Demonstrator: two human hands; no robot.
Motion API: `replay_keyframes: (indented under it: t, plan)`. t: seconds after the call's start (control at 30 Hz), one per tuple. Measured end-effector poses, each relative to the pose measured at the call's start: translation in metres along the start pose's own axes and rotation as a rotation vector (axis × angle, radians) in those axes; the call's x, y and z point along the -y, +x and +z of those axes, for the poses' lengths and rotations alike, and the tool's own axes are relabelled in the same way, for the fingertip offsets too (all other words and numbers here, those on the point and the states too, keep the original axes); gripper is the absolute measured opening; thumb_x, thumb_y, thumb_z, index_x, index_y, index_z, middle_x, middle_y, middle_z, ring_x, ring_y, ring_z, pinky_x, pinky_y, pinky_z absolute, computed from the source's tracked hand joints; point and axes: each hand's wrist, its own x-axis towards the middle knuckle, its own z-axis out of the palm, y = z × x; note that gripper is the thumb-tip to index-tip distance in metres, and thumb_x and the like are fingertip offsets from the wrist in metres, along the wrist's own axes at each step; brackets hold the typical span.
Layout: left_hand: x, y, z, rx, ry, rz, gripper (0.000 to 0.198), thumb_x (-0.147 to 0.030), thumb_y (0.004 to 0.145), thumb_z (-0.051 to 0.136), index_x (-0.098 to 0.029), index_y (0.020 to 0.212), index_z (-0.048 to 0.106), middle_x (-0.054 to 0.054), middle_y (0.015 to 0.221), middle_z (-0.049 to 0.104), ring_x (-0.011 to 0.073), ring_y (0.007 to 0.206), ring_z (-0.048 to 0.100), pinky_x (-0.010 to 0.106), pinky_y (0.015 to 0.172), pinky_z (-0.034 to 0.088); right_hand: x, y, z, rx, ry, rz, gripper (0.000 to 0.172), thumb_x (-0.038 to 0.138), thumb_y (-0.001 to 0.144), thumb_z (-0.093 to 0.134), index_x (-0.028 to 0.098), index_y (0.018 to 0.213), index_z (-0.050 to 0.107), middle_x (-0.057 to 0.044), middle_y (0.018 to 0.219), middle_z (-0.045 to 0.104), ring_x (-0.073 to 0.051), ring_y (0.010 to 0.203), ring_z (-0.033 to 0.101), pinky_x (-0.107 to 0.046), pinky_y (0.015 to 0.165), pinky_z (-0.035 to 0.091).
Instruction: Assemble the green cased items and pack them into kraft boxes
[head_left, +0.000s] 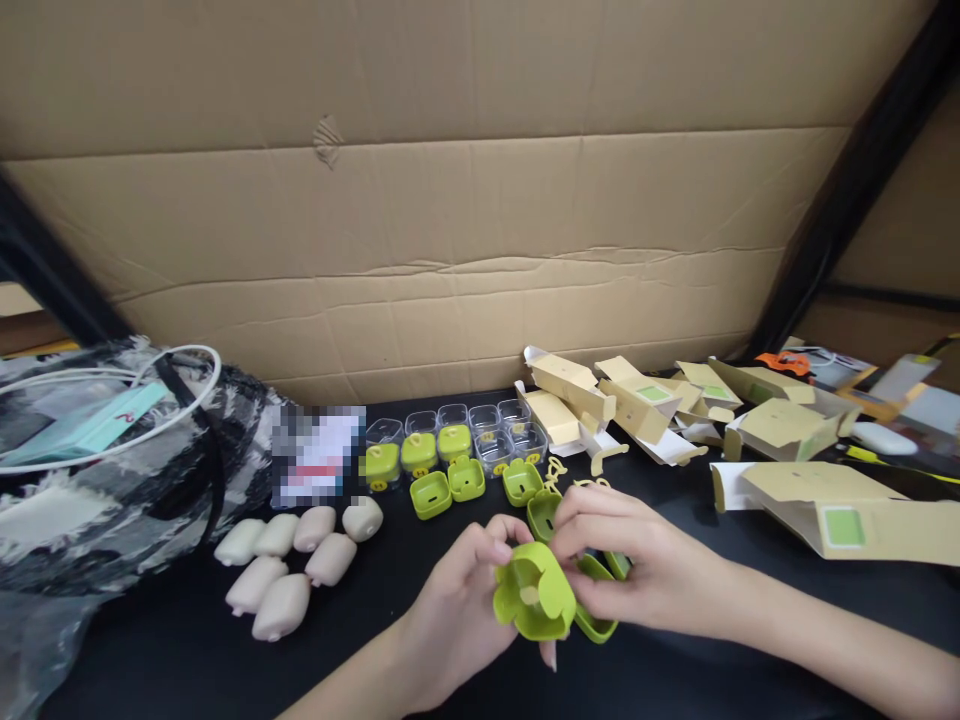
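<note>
In my left hand is a green lid with a scalloped, petal-like rim, its hollow side facing me and a pale spot at its centre. My left fingers and thumb close around its left side and underside. At its right edge is my right hand, with fingers bent together; what they pinch is hidden. Beneath and behind my right hand lie more green lids, partly covered. Farther back, green lids with slots rest near clear cups, several of them capped. Pale yellow loops lie beside them.
Pale rounded pieces lie on the black table at left. Behind them are a printed packet and a fuzzy grey bundle with a white cable. Opened cardboard boxes spread over the right. A cardboard wall stands behind.
</note>
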Motion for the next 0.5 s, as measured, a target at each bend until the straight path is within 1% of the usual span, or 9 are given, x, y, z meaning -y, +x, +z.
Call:
replay_keyframes:
  t: [0.07, 0.1, 0.2, 0.27, 0.33, 0.4, 0.5]
  plan:
    - [-0.002, 0.000, 0.002, 0.007, -0.030, 0.000, 0.010, -0.022, 0.077, 0.044, -0.018, 0.077, 0.054, 0.002, 0.072, 0.062, 0.0172, 0.067, 0.061, 0.029, 0.059, 0.047, -0.001, 0.000, -0.001, 0.012, -0.003, 0.018, 0.012, 0.008, 0.078, 0.053, 0.019, 0.078, 0.058, 0.000, 0.073, 0.055, -0.012, 0.068, 0.053, -0.026, 0.065, 0.043]
    - [-0.003, 0.001, 0.004, 0.010, -0.034, 0.006, 0.011, -0.022, 0.079, 0.045, -0.017, 0.080, 0.055, 0.003, 0.075, 0.063, 0.0170, 0.070, 0.061, 0.029, 0.061, 0.048, -0.002, 0.000, -0.001, 0.000, -0.004, 0.021, 0.013, 0.007, 0.076, 0.053, 0.019, 0.077, 0.057, 0.000, 0.072, 0.054, -0.012, 0.067, 0.052, -0.026, 0.065, 0.043]
    - [-0.004, 0.001, 0.009, 0.002, 0.014, 0.019, 0.018, -0.028, 0.086, 0.047, -0.015, 0.092, 0.057, 0.005, 0.081, 0.065, 0.0171, 0.074, 0.063, 0.030, 0.068, 0.049, -0.004, 0.000, -0.003, -0.090, -0.022, 0.012, 0.012, 0.007, 0.075, 0.052, 0.019, 0.076, 0.056, 0.000, 0.073, 0.054, -0.013, 0.068, 0.052, -0.027, 0.062, 0.042]
    - [-0.004, 0.001, 0.011, -0.028, 0.071, 0.054, 0.021, -0.033, 0.089, 0.048, -0.014, 0.091, 0.057, 0.005, 0.081, 0.066, 0.0161, 0.072, 0.065, 0.030, 0.069, 0.050, -0.005, 0.000, -0.004, -0.154, -0.051, 0.008, 0.011, 0.009, 0.075, 0.053, 0.020, 0.076, 0.055, -0.001, 0.074, 0.054, -0.014, 0.069, 0.052, -0.027, 0.061, 0.043]
    - [-0.004, 0.001, 0.012, -0.074, 0.134, 0.094, 0.021, -0.035, 0.089, 0.050, -0.015, 0.088, 0.057, 0.005, 0.078, 0.068, 0.0147, 0.067, 0.066, 0.028, 0.066, 0.052, -0.006, 0.000, -0.006, -0.179, -0.075, 0.020, 0.010, 0.010, 0.075, 0.053, 0.020, 0.076, 0.053, 0.000, 0.072, 0.053, -0.014, 0.068, 0.052, -0.028, 0.061, 0.042]
    - [-0.004, 0.001, 0.011, -0.131, 0.190, 0.112, 0.021, -0.035, 0.087, 0.055, -0.014, 0.086, 0.058, 0.005, 0.078, 0.070, 0.0143, 0.065, 0.068, 0.027, 0.064, 0.054, -0.008, 0.000, -0.008, -0.165, -0.104, 0.034, 0.010, 0.010, 0.077, 0.053, 0.020, 0.078, 0.053, -0.001, 0.074, 0.053, -0.015, 0.070, 0.052, -0.029, 0.063, 0.042]
    - [-0.007, 0.001, 0.009, -0.206, 0.223, 0.112, 0.017, -0.032, 0.084, 0.061, -0.015, 0.085, 0.060, 0.005, 0.080, 0.071, 0.0151, 0.068, 0.070, 0.027, 0.067, 0.056, -0.015, -0.001, -0.009, -0.146, -0.191, 0.001, 0.009, 0.012, 0.081, 0.051, 0.020, 0.085, 0.053, -0.002, 0.079, 0.055, -0.016, 0.074, 0.053, -0.031, 0.067, 0.042]
